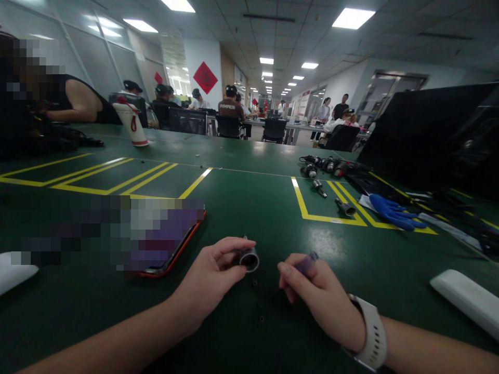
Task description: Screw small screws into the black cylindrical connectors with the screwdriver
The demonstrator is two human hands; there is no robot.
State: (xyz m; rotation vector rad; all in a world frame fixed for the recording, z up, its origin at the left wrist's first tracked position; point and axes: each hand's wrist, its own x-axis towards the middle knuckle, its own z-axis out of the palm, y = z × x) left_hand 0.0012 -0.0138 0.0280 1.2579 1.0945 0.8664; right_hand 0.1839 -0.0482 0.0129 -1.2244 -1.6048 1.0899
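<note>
My left hand [212, 275] pinches a small round metal part [249, 258] between thumb and fingers, just above the green table [249, 202]. My right hand [312, 293], with a white watch on the wrist, is closed round a small screwdriver with a purple handle [306, 264]; its tip points down and left toward the table. Two or three tiny dark screws [255, 283] lie on the mat between the hands.
A phone in an orange case [171, 249] lies to the left of my left hand. Several dark tool parts [323, 171] and a blue glove [392, 212] lie at the far right. A white cup [132, 124] stands far left. A white object [465, 298] lies at right. People sit beyond.
</note>
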